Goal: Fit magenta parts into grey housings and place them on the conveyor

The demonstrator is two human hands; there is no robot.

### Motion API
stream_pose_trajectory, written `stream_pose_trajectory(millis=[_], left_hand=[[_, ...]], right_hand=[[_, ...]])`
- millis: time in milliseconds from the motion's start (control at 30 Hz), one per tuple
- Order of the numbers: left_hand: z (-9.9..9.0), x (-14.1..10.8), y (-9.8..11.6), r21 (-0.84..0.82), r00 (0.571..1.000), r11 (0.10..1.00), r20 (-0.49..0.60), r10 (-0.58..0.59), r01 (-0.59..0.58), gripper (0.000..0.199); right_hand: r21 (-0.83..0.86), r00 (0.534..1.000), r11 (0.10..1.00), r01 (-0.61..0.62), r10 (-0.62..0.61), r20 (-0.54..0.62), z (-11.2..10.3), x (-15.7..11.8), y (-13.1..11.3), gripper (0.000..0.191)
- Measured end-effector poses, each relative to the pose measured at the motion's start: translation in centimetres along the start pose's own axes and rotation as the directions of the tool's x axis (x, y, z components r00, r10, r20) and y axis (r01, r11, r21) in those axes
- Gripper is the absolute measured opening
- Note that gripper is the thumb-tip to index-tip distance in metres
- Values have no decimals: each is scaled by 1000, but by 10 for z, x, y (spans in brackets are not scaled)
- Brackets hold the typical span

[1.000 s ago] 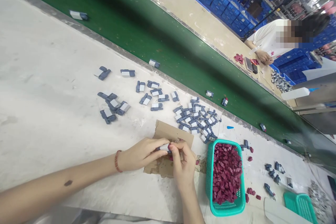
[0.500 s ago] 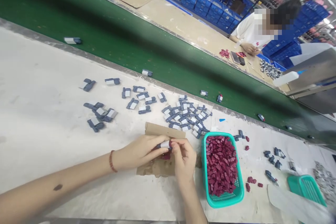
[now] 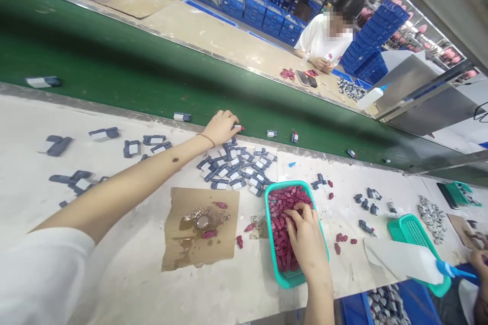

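My left hand (image 3: pixel 222 127) reaches to the near edge of the green belt (image 3: pixel 152 71), its fingers closed on a grey-and-blue part (image 3: pixel 237 127) with a red tip. My right hand (image 3: pixel 307 231) is inside the teal basket (image 3: pixel 327 251), fingertips among the dark red pieces (image 3: pixel 280 244); whether it grips one is hidden. Between my arms lies a brown cardboard sheet (image 3: pixel 224 233) with a wet patch and two red pieces on it. Many blue-and-grey parts (image 3: pixel 238 183) are piled below my left hand.
More parts ride on the belt. Beyond it a person (image 3: pixel 324 35) works at another table. At right are a second teal basket (image 3: pixel 409 223), a white bottle (image 3: pixel 404 259) with a blue nozzle, and another person's hand at the edge.
My hands have separated. The left moved forward to the belt with the part; the right moved into the basket of red pieces. The cardboard is uncovered, and the view has shifted right.
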State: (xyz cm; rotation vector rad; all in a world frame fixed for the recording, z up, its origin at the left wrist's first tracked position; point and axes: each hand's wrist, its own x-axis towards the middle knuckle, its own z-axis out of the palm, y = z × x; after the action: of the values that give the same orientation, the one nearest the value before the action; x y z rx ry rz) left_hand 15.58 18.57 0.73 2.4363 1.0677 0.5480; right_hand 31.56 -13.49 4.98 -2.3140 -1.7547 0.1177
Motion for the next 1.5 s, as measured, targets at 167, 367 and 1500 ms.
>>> stream_pose_trajectory(millis=[167,367,1500], left_hand=[[36,33,44,29,989,989,43,141,-143,32],[75,58,95,-68,965,977,156,211,-203,31],[-44,-214,18,-855,774,-43,488,-404,517,36]], right_hand=[[-75,997,997,19,-14,75,-3,4,-4,16],[-132,994,991,28,-15,104,-6,6,-6,14],[367,867,829,422,-488,106,64,29,-131,30]])
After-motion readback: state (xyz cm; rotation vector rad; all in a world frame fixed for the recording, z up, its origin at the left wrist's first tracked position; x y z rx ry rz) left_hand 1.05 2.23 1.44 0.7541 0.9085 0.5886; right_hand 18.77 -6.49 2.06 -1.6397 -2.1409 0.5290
